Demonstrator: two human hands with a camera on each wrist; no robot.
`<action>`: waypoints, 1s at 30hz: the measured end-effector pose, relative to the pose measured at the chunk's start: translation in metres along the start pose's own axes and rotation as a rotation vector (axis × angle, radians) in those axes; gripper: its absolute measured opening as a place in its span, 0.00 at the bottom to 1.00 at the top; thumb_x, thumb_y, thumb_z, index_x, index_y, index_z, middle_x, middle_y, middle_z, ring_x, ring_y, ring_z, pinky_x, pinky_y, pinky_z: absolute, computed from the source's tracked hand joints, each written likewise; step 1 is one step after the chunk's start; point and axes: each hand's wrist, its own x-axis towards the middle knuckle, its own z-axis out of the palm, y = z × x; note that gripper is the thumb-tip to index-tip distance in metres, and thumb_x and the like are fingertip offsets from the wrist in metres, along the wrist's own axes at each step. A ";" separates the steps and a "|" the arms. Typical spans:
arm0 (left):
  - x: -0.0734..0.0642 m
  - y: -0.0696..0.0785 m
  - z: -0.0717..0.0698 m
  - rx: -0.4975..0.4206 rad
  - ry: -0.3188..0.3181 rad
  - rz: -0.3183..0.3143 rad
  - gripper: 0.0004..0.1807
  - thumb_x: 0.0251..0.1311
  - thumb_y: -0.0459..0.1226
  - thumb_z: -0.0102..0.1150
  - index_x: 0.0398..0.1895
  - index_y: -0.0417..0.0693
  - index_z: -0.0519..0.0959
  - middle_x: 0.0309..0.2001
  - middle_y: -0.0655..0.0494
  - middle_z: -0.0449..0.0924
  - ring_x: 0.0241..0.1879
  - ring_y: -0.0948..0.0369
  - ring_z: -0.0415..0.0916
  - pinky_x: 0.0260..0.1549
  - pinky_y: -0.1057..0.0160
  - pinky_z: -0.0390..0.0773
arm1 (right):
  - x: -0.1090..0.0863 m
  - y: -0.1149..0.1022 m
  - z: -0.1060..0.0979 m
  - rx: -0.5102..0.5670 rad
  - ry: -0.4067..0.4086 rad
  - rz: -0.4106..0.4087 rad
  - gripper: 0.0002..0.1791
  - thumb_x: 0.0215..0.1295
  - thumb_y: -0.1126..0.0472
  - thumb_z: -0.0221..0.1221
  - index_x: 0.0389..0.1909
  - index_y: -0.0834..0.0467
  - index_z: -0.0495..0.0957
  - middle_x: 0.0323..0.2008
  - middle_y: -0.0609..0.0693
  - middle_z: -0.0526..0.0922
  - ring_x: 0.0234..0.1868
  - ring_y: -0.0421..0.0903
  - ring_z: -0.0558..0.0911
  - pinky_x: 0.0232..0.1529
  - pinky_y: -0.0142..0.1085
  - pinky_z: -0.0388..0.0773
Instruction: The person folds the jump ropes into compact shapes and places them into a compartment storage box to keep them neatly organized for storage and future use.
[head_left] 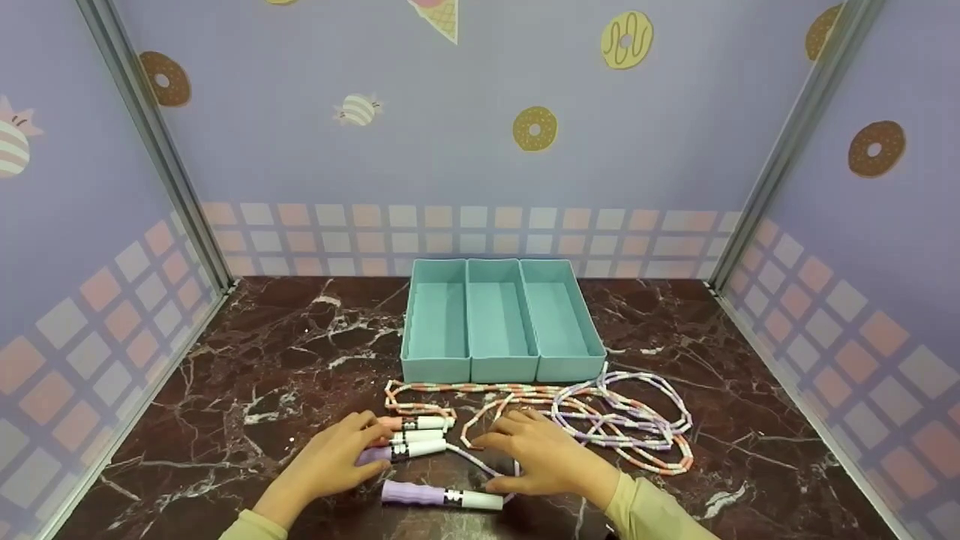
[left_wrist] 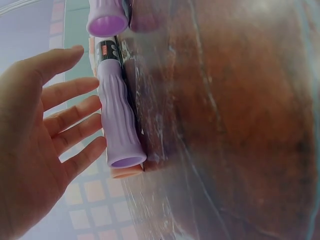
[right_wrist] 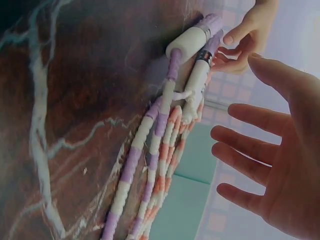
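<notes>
Two beaded jump ropes lie on the marbled table, an orange-and-white one (head_left: 391, 397) and a purple-and-white one (head_left: 480, 463). My left hand (head_left: 330, 457) is at the grips of the stacked handles, its fingers extended beside a purple handle (left_wrist: 119, 115) in the left wrist view. Beyond that one show the orange handles (head_left: 390, 424), partly hidden by the fingers. Nearer me lies the other purple handle (head_left: 412, 493), between the hands. Over the rope strands my right hand (head_left: 551, 457) is spread, palm down, fingers apart, gripping nothing in the right wrist view.
Behind the ropes stands a teal box (head_left: 504, 369) with three compartments. The rope coils (head_left: 686, 461) lie to the right, near the box's front corner. Patterned panels (head_left: 480, 172) enclose the table at the back and both sides.
</notes>
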 end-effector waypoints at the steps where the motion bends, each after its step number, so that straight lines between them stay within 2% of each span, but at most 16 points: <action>1: 0.000 0.000 0.000 0.002 -0.002 0.002 0.14 0.56 0.45 0.68 0.44 0.54 0.80 0.37 0.62 0.72 0.35 0.63 0.71 0.33 0.58 0.77 | 0.001 -0.001 0.001 0.000 -0.004 -0.003 0.30 0.60 0.33 0.59 0.59 0.43 0.77 0.48 0.41 0.82 0.52 0.43 0.79 0.61 0.45 0.74; 5: -0.001 0.001 0.001 0.004 -0.011 0.003 0.15 0.55 0.45 0.68 0.45 0.54 0.80 0.39 0.60 0.75 0.37 0.61 0.74 0.36 0.57 0.79 | 0.002 -0.003 0.006 -0.031 -0.017 -0.027 0.28 0.61 0.32 0.58 0.56 0.44 0.79 0.45 0.41 0.82 0.49 0.42 0.79 0.59 0.42 0.76; 9: -0.001 0.001 0.001 -0.009 -0.018 -0.012 0.13 0.55 0.44 0.68 0.43 0.55 0.81 0.39 0.60 0.78 0.38 0.60 0.75 0.36 0.55 0.80 | 0.002 -0.006 0.012 -0.071 -0.026 -0.050 0.27 0.60 0.30 0.57 0.51 0.44 0.80 0.41 0.40 0.82 0.45 0.40 0.79 0.49 0.37 0.77; 11: -0.001 0.001 0.002 -0.018 -0.027 -0.021 0.10 0.56 0.43 0.68 0.41 0.56 0.81 0.39 0.60 0.78 0.37 0.60 0.76 0.34 0.55 0.80 | 0.002 -0.008 0.015 -0.078 -0.026 -0.059 0.26 0.60 0.31 0.58 0.49 0.44 0.80 0.41 0.39 0.82 0.45 0.40 0.79 0.48 0.36 0.77; 15: -0.001 0.001 0.003 -0.038 -0.062 -0.041 0.06 0.57 0.42 0.67 0.36 0.58 0.80 0.39 0.60 0.78 0.31 0.62 0.75 0.29 0.57 0.78 | 0.004 -0.011 0.019 -0.060 -0.029 -0.068 0.23 0.58 0.33 0.60 0.45 0.44 0.82 0.42 0.39 0.83 0.46 0.40 0.80 0.50 0.37 0.78; 19: 0.000 0.001 0.004 -0.024 -0.066 -0.051 0.06 0.56 0.42 0.68 0.34 0.58 0.79 0.38 0.60 0.78 0.27 0.65 0.72 0.25 0.59 0.75 | 0.005 -0.013 0.023 -0.037 -0.044 -0.073 0.20 0.57 0.34 0.62 0.44 0.42 0.82 0.41 0.39 0.83 0.45 0.39 0.80 0.51 0.38 0.78; 23: 0.002 0.002 0.005 -0.003 -0.063 -0.059 0.07 0.54 0.40 0.69 0.33 0.58 0.79 0.37 0.60 0.79 0.26 0.66 0.71 0.24 0.60 0.74 | 0.007 -0.014 0.025 -0.025 -0.043 -0.083 0.20 0.55 0.35 0.64 0.41 0.42 0.82 0.39 0.38 0.83 0.42 0.37 0.79 0.45 0.35 0.78; 30: 0.004 0.004 0.006 0.002 -0.051 -0.059 0.06 0.54 0.39 0.69 0.33 0.57 0.80 0.37 0.59 0.81 0.26 0.64 0.75 0.22 0.60 0.75 | 0.009 -0.017 0.028 -0.037 -0.021 -0.113 0.18 0.53 0.36 0.66 0.38 0.42 0.82 0.35 0.37 0.83 0.39 0.36 0.81 0.39 0.31 0.74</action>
